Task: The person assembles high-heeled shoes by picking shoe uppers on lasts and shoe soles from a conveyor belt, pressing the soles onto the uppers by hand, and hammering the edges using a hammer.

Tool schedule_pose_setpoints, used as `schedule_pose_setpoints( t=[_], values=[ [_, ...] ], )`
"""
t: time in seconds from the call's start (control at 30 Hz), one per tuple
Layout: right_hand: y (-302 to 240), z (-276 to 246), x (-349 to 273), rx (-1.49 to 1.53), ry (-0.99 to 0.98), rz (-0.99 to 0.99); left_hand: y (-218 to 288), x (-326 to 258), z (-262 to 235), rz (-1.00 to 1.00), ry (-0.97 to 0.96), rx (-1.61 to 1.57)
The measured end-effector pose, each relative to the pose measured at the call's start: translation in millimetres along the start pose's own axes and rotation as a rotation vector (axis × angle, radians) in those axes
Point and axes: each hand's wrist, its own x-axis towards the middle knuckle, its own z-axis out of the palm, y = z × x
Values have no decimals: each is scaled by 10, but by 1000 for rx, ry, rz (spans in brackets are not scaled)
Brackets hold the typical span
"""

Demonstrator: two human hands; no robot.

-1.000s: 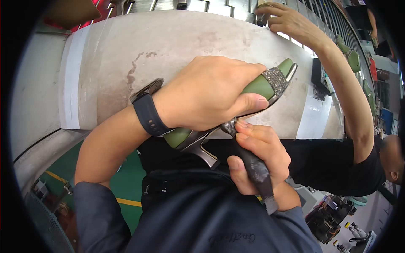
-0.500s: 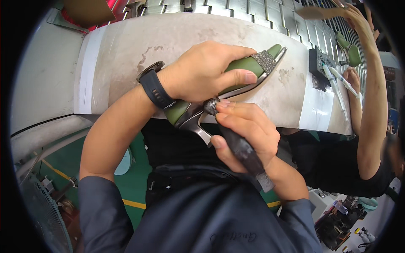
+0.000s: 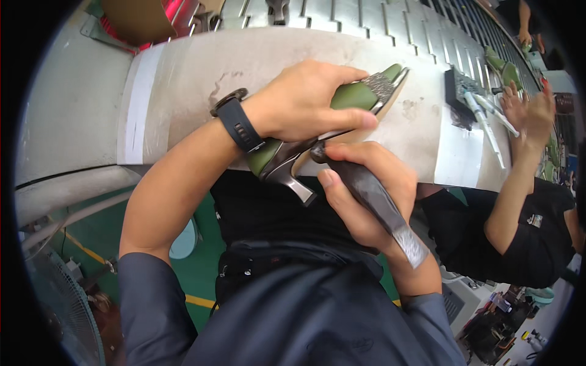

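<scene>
A green high-heeled shoe (image 3: 354, 97) with a grey textured band near its toe lies tilted at the table's near edge, toe pointing far right. Its dark glossy heel (image 3: 293, 183) juts over the edge toward me. A tan strip shows along the sole side. My left hand (image 3: 299, 100) is clasped over the upper, the thumb along the near side. In my right hand (image 3: 397, 174) is a dark hand tool (image 3: 379, 204) with a rounded knob and a flat, pale, flared end. The knob is close against the sole edge; whether it touches, I cannot tell.
The pale table (image 3: 189, 73) has worn marks. A black box (image 3: 461, 94) and white tubes (image 3: 485, 125) sit at its right. Behind runs a slatted metal conveyor (image 3: 378, 21). To the right, a co-worker's hands (image 3: 525, 113) are raised near another green shoe (image 3: 503, 67).
The shoe has tilted, so more of its tan sole side shows. My right hand and the tool have shifted slightly right. The co-worker's hands have moved; the tan piece held before is out of sight.
</scene>
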Motion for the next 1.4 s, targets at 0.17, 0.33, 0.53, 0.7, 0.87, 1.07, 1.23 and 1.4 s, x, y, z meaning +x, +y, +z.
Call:
schedule_pose_setpoints(
  t=[0.17, 0.33, 0.53, 0.7, 0.87, 1.07, 1.23, 1.4],
  values=[
    [38, 25, 79, 172, -65, 148, 130, 376, -39, -143, -88, 247],
    [-79, -500, 175, 455, 191, 395, 655, 35, -422, 48, 517, 308],
    [-251, -777, 605, 671, 129, 108, 976, -169, -310, 226, 385, -152],
    [-636, -1039, 585, 304, 50, -115, 968, -184, -239, 251, 417, -116],
    [-847, -1232, 816, 154, -256, -209, 1039, -179, 26, 231, 585, -37],
    [-985, -1301, 1027, 73, -103, 162, 992, -177, 140, 445, 573, 36],
    [-958, -1245, 1060, 150, -150, 200, 984, -323, 229, 459, 624, 78],
    [-1107, -1328, 857, 412, -293, 456, 1059, -638, 417, 469, 589, 81]
  ],
)
